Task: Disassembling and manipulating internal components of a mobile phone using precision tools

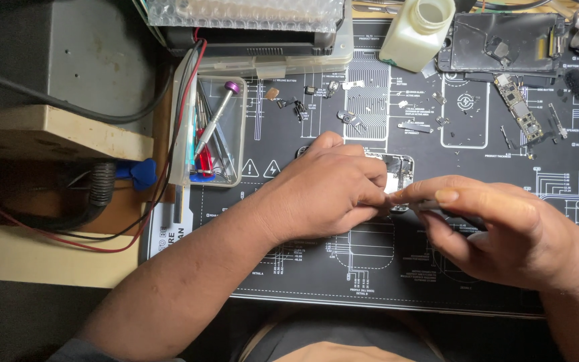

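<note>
left hand (326, 191): presses down on phone (400, 171) mid-table | right hand (497, 224): pinches thin tool (430, 205) at the phone | tray (232, 134) of screwdrivers: near left edge of mat (303, 268)

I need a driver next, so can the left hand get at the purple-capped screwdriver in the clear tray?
Probably yes. The screwdriver lies on top in the open tray, just beyond the left hand, with nothing covering it. That hand is now on the phone, though.
</note>
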